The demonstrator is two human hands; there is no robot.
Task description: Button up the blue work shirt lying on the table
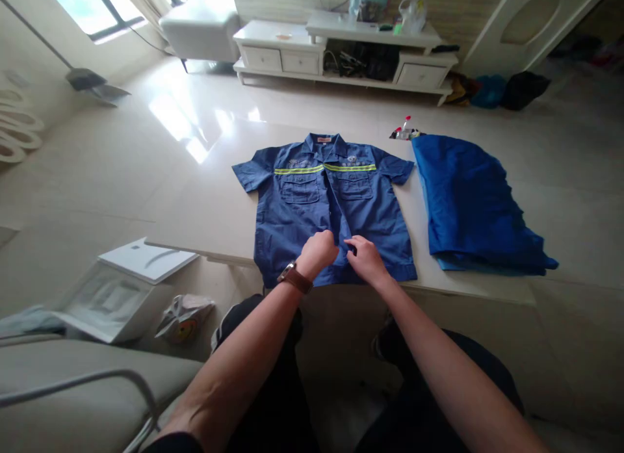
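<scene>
Head view has the blue shirt (297,216) spread front-up on the table (205,209), probably for easy reach, left hand (318,253) and right hand (366,259) curled at its front opening (332,203), whether pinching I can't tell.

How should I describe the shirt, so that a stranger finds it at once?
On the long pale table, a navy shirt lies spread out, collar at the far side. Unlike the brighter blue cloth to its right, it has short sleeves and a yellow chest stripe.

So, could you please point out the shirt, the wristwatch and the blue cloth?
Shirt (314,214), head view: front panel, beside the opening.
Wristwatch (297,279), head view: brown strap.
Blue cloth (472,209), head view: middle of its upper surface.
</scene>
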